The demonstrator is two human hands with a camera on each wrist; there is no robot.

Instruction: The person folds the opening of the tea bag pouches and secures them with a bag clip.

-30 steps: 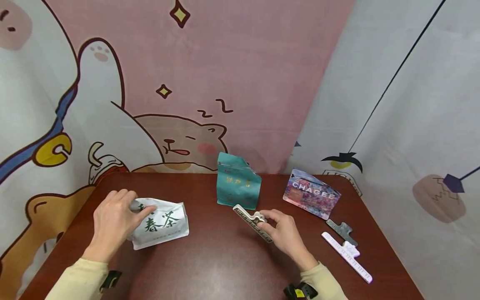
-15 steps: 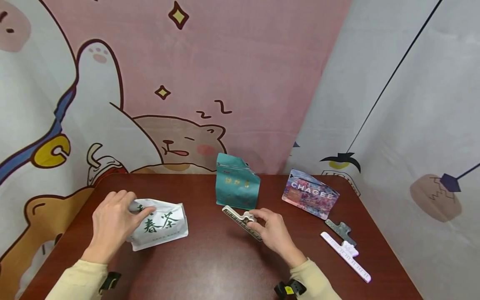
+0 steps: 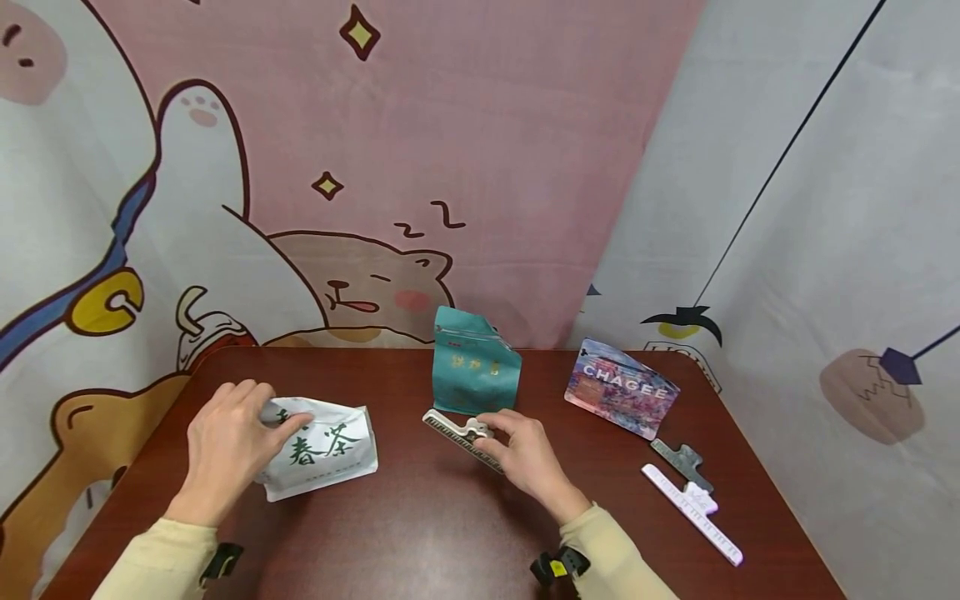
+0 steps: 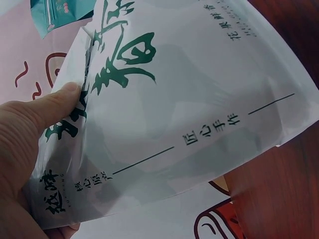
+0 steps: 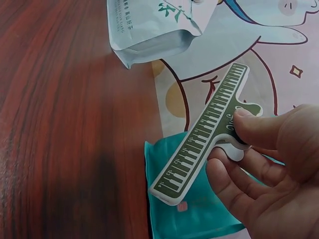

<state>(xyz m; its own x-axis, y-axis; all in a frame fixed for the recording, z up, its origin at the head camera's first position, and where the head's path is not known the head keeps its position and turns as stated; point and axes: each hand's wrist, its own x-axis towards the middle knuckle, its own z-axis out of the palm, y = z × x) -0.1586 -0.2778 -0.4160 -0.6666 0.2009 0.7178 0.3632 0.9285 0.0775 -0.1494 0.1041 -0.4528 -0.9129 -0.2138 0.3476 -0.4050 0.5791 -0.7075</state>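
Observation:
My left hand grips one end of a white tea bag with green lettering, at the table's left. In the left wrist view the thumb presses along a fold near that end of the bag. My right hand pinches a long clip by its handle, between thumb and fingers. Piano keys are printed on the dark green face of this clip. Held at a slant, the clip is in front of the teal pouch in the head view.
A colourful CHAGEE pouch leans at the back right of the dark red table. In front of it lie a grey clip and a long white clip. A printed curtain hangs behind.
My right hand has carried the piano-key clip leftward, nearer the white tea bag. The left hand and its bag have stayed in place.

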